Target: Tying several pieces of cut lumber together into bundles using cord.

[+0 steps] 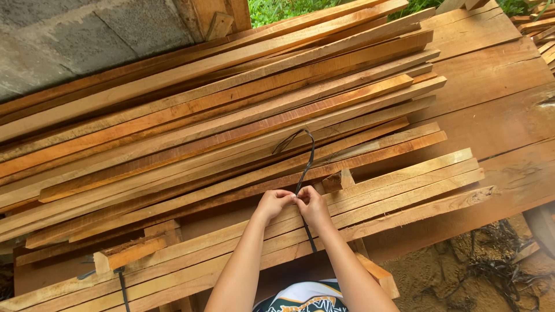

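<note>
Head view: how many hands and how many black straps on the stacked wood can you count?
Hands: 2, left hand and right hand
Black straps on the wooden slats: 2, the strap at the hands and the strap at lower left
Total: 4
The slats themselves overlap too much to count.

Big flat wooden planks [497, 98] underneath, wide and brown, carrying everything else. Lying right on top: a big heap of long thin wood strips [219, 115], side by side and slanted up to the right. Nearer, a smaller bundle of pale strips [404, 190], resting on short wood blocks [130, 252]. One small block [338, 180] sitting between the heap and the bundle. Off the right edge, sandy ground [439, 271].
</note>
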